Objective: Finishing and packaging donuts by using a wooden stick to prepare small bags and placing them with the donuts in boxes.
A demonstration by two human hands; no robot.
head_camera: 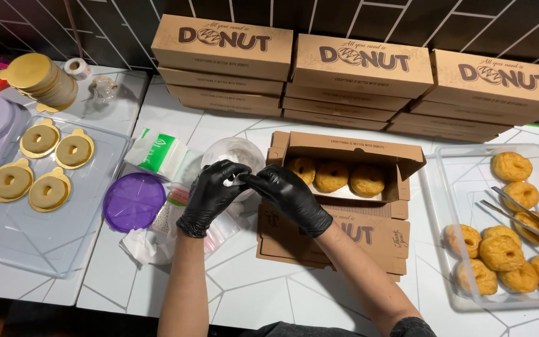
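Black gloves cover both hands, which meet above the middle of the white tiled counter. The left hand [210, 195] and the right hand [287, 190] pinch a small white piece [229, 181] between their fingertips, the fingers pressed close around it; what kind of thing it is I cannot tell. Just behind them stands a clear round tub [235, 153]. An open cardboard box [344, 163] sits right of the hands with three golden doughnuts [333, 176] in a row inside, its lid flap lying toward the counter's front edge. Closed boxes [357, 68] are stacked along the back edge against the dark wall. At the right edge a clear tray [444, 187] holds more doughnuts and a pair of metal tongs [522, 215]. A purple lid [135, 201] and a green and white packet [159, 151] lie left of the hands, and farther left another clear tray [7, 237] carries four gold discs [40, 163].
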